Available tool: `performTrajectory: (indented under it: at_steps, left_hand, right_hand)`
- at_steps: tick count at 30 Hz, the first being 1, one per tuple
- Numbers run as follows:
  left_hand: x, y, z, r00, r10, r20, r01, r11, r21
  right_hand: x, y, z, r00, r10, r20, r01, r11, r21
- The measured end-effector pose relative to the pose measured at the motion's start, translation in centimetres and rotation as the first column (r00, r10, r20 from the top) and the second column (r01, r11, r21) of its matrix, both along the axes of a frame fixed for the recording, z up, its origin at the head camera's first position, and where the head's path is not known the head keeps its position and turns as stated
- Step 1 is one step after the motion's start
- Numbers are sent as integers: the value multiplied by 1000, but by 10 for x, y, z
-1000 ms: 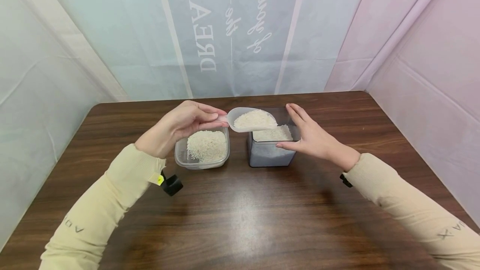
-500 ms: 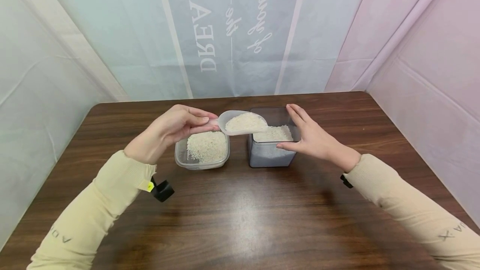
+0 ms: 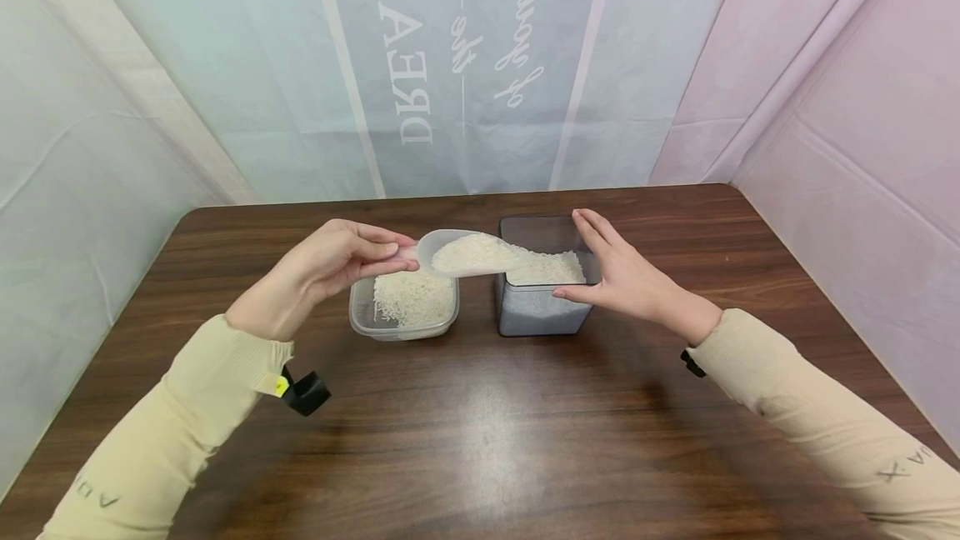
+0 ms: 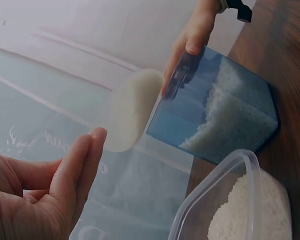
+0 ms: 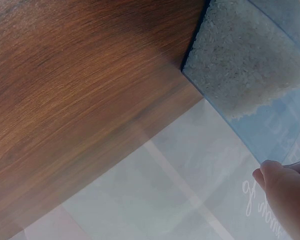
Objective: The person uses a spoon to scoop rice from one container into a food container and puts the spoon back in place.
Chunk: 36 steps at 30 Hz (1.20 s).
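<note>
From the lower left of the frame the left arm reaches up, the left hand (image 3: 322,269) pinching the white scoop (image 3: 430,247) by its handle. The scoop, heaped with rice (image 3: 474,253), lies near the centre (just above a clear tub (image 3: 361,307)). Right of centre, the right hand (image 3: 621,275) grips the grey bin (image 3: 543,313), thumb at the front, fingers stretched toward the far edge.

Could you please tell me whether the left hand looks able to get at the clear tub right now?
Probably not freely: the left hand holds a scoop loaded with rice, although the clear tub stands open close by.
</note>
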State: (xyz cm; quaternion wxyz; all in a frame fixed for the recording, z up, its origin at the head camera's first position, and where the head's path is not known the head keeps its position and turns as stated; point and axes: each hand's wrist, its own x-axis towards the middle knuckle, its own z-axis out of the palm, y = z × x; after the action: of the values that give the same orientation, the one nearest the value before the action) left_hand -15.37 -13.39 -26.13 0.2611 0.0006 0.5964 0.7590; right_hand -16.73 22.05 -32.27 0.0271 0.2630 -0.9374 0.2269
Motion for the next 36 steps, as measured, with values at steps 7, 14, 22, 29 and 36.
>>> performTrajectory:
  at_steps: [7,14,22,29,36]
  left_hand:
    - [4,-12,-2,1000,6,2,-6,1000,20]
    - [7,-22,-4,1000,13,8,-13,999,30]
    - [9,-33,-8,1000,14,8,-15,999,49]
    - [11,-44,-13,999,24,36,-26,998,58]
    - [13,-54,-17,998,30,52,-33,998,56]
  right_hand:
    - [1,0,1,1000,0,1,0,1000,2]
    - [1,0,1,1000,1,-6,-1,1000,2]
    - [0,0,1,1000,1,2,-1,1000,2]
    - [0,0,0,1000,5,5,-5,1000,0]
    - [0,0,0,1000,2,7,-2,1000,1]
